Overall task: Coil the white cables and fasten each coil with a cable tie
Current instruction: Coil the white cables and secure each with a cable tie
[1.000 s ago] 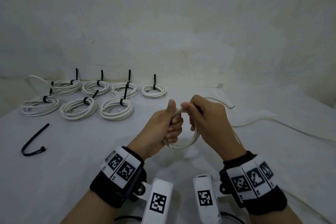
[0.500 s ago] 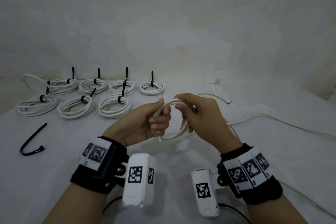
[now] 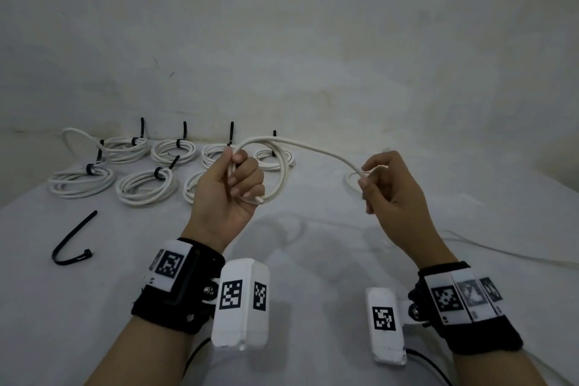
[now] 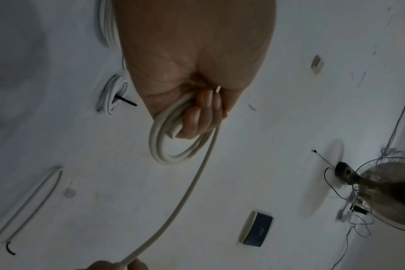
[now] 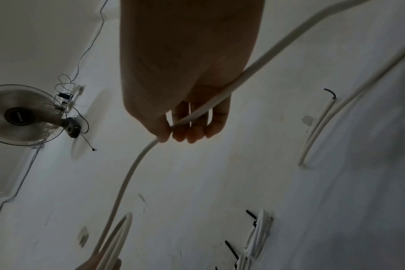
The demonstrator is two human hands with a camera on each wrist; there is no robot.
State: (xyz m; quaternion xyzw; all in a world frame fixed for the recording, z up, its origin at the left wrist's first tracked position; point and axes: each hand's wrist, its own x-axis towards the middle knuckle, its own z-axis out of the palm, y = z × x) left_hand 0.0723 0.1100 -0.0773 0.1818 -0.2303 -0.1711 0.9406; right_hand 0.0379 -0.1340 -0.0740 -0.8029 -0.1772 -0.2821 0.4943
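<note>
While the left hand (image 3: 230, 191) curls its grip round a small coil (image 3: 275, 178) of white cable (image 3: 316, 152), held above the tabletop (image 3: 313, 260) near centre, the loop stands roughly upright. From its top, the cable's free run stretches toward 3 o'clock, long axis left to right, sagging slightly. Right hand (image 3: 391, 194) pinches it there between thumb and fingertips. Finished coils (image 3: 144, 186), each tied, lie at 10 o'clock. One loose black cable tie (image 3: 73, 240) lies at 9 o'clock.
</note>
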